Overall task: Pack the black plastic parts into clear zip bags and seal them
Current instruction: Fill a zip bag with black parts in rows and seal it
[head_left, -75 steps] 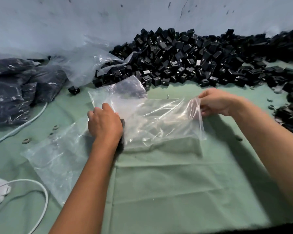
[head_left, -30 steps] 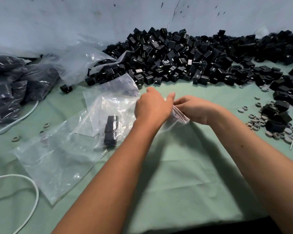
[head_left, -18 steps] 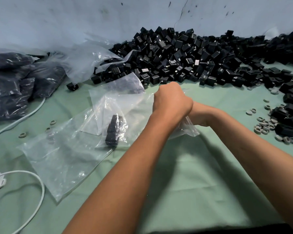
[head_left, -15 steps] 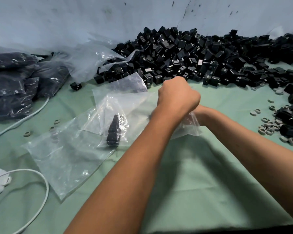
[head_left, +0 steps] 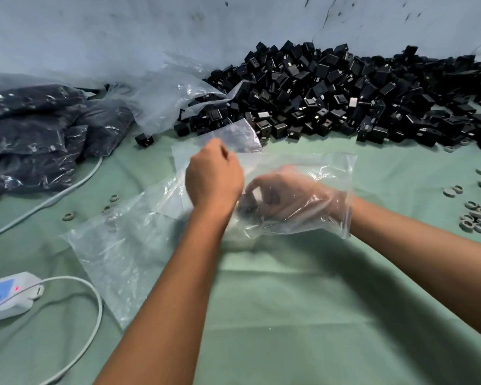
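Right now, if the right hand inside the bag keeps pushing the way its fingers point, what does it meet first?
Probably the black part just ahead of the right hand, inside the clear bag by the left hand. Blur and plastic make depth uncertain.

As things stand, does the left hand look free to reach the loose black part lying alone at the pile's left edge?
Probably not at once: the left hand is gripping the clear bag. The cloth between it and the loose black part looks bare.
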The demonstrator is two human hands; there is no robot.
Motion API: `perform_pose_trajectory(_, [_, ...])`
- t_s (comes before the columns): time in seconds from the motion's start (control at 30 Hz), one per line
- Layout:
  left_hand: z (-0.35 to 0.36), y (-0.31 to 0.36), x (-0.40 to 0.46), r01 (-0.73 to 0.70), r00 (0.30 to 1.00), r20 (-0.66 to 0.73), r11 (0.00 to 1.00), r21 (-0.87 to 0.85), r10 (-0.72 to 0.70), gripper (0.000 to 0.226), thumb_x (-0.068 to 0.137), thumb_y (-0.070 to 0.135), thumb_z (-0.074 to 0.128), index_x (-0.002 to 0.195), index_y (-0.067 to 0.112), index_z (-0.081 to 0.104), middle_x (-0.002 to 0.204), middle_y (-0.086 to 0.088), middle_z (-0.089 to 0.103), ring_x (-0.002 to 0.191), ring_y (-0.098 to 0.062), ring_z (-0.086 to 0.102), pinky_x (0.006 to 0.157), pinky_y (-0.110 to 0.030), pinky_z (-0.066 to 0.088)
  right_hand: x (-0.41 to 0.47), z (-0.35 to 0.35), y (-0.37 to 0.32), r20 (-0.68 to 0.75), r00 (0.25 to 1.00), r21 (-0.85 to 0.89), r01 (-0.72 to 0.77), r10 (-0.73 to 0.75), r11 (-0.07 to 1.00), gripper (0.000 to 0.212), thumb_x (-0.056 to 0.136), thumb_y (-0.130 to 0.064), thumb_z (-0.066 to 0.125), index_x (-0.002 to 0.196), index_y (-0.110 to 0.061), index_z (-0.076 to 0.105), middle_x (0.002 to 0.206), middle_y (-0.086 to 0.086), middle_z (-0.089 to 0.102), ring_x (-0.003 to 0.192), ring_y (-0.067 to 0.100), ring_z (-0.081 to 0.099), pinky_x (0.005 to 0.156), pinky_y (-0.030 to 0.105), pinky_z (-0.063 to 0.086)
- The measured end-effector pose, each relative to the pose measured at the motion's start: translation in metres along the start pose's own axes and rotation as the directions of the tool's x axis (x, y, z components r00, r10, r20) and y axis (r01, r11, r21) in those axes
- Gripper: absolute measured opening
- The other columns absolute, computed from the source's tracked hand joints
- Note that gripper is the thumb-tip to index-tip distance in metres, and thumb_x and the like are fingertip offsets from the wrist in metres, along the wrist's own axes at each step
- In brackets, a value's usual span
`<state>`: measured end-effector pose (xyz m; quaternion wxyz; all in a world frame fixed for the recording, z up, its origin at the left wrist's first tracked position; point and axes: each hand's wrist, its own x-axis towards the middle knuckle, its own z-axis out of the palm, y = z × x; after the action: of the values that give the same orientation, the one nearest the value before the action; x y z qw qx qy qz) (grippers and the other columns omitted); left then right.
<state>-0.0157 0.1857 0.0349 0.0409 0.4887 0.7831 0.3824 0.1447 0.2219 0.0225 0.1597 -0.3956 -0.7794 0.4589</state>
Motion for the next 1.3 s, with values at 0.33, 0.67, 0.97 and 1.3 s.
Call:
perform_pose_trajectory(0.33, [0.011, -0.071, 0.001, 0.073, 0.996, 0.052, 0.993, 0.096, -0.078, 0.013, 0.098, 0.023, 0.057, 0.086, 0.017, 0.059, 0.102, -0.013, 0.067, 0.101, -0.036, 0.058, 0.087, -0.044, 0.048, 0.06, 0.031, 0.019, -0.199, 0.98, 0.115, 0.004, 0.02, 0.993, 0.019, 0.085, -0.015, 0.082, 0.102, -0.014, 0.074, 0.084, 0.003, 0.073, 0.077, 0.024, 0.068, 0.064, 0.026, 0.056])
perform_pose_trajectory(0.67, [0.015, -0.071, -0.001, 0.035, 0.999, 0.033, 0.993, 0.112, -0.039, 0.012, 0.101, 0.023, 0.055, 0.097, 0.012, 0.06, 0.107, -0.015, 0.064, 0.103, -0.036, 0.058, 0.088, -0.045, 0.046, 0.07, 0.049, 0.031, -0.099, 0.994, 0.427, 0.002, 0.045, 0.904, 0.037, 0.086, 0.004, 0.078, 0.121, -0.001, 0.07, 0.102, 0.008, 0.08, 0.094, 0.025, 0.078, 0.08, 0.036, 0.064])
perform_pose_trajectory(0.97, [0.009, -0.069, 0.014, 0.064, 0.998, 0.014, 0.992, 0.11, -0.066, 0.008, 0.099, 0.02, 0.056, 0.094, 0.015, 0.06, 0.104, -0.01, 0.066, 0.095, -0.029, 0.056, 0.077, -0.037, 0.039, 0.071, 0.039, 0.033, -0.104, 0.994, 0.385, 0.066, -0.028, 0.921, 0.03, 0.08, -0.034, 0.08, 0.094, -0.008, 0.076, 0.084, 0.007, 0.079, 0.068, 0.02, 0.075, 0.061, 0.034, 0.059])
perform_pose_trajectory(1.3, [0.009, -0.058, 0.022, 0.057, 0.998, -0.015, 0.998, 0.034, -0.057, 0.008, 0.099, 0.011, 0.055, 0.094, 0.018, 0.056, 0.108, -0.01, 0.064, 0.1, -0.029, 0.054, 0.08, -0.034, 0.037, 0.076, 0.038, 0.038, -0.004, 1.0, 0.376, 0.02, -0.02, 0.927, 0.037, 0.077, -0.038, 0.078, 0.1, -0.009, 0.08, 0.097, 0.014, 0.079, 0.089, 0.032, 0.077, 0.071, 0.036, 0.065])
